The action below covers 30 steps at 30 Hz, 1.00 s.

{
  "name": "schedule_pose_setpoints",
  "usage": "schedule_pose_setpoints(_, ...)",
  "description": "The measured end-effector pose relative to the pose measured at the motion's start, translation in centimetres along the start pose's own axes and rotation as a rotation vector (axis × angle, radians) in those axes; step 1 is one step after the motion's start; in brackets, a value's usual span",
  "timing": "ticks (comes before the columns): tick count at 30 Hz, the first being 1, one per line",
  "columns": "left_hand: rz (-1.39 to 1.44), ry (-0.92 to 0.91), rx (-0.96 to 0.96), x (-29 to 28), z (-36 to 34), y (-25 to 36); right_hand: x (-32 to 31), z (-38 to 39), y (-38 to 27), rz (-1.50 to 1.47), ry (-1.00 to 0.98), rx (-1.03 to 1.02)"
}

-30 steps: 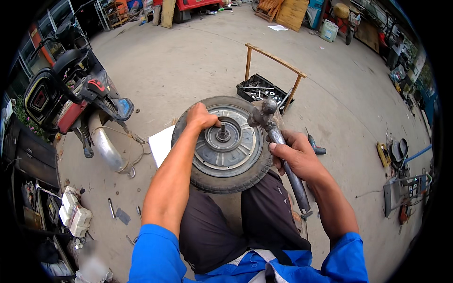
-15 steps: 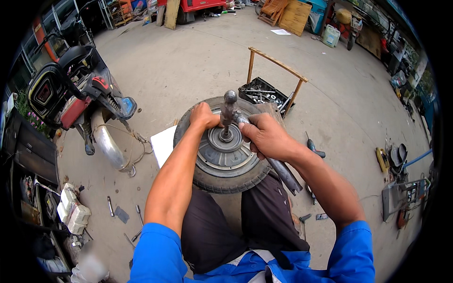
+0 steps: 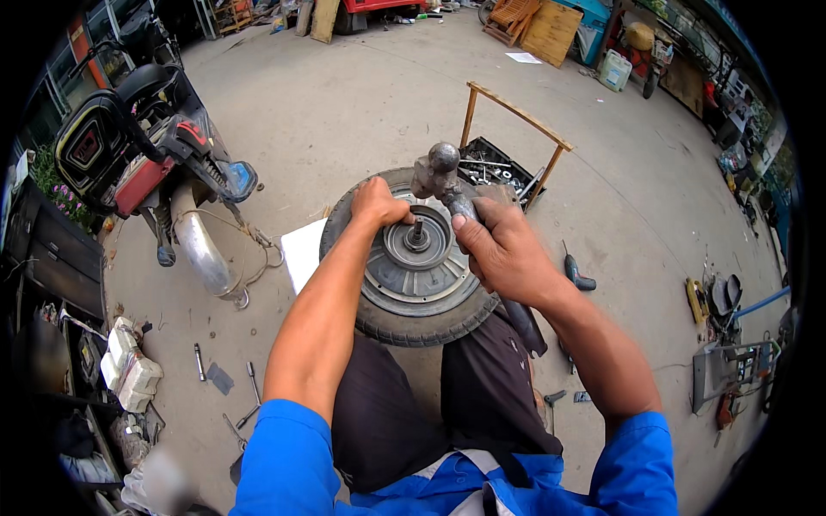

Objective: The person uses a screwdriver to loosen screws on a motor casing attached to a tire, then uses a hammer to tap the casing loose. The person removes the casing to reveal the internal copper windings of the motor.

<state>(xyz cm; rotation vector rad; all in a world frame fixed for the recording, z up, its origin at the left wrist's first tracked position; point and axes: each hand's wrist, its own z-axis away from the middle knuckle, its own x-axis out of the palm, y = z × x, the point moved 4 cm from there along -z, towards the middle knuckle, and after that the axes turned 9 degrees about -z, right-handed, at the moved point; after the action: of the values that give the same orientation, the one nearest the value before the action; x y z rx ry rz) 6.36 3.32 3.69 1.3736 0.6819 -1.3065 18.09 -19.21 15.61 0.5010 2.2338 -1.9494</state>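
1. The wheel (image 3: 413, 258) lies flat on the person's knees, in the middle.
2. The left hand (image 3: 379, 203) rests on the wheel's far left part.
3. The right hand (image 3: 503, 251) is over its right side and grips the hammer (image 3: 443, 176), whose head stands above the far rim.
4. Behind the wheel lies a tool tray (image 3: 499, 172).
5. The scooter (image 3: 146, 163) stands at the left.
6. A drill (image 3: 576, 275) lies on the ground (image 3: 361, 95) at the right.

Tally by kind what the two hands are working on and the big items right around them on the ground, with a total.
Wheel with tyre, gripped at the rim by the left hand: 1
Hammer, in the right hand: 1
Scooter: 1
Toolbox with wooden handle frame: 1
Total: 4
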Motion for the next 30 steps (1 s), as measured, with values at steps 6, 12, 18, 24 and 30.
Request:
schedule_pose_setpoints(6, 0.016, -0.038, -0.002, -0.4, -0.2, -0.2, -0.2, -1.0, -1.2, 0.034, -0.043, 0.098)
schedule_pose_setpoints(12, 0.001, 0.033, 0.007, -0.3, 0.3, 0.2, 1.0, -1.7, 1.5, 0.033, -0.132, 0.243)
schedule_pose_setpoints(18, 0.051, -0.007, 0.005, -0.4, -0.2, 0.4, 0.4, -0.4, -0.6, 0.024, -0.008, -0.09)
schedule_pose_setpoints(24, 0.027, -0.025, 0.015, 0.0, -0.4, -0.2, 0.3, -0.8, -0.5, 0.011, -0.055, 0.219)
schedule_pose_setpoints(30, 0.012, 0.012, 0.005, 0.2, -0.1, 0.2, 1.0, -2.0, 2.1, 0.043, -0.086, 0.242)
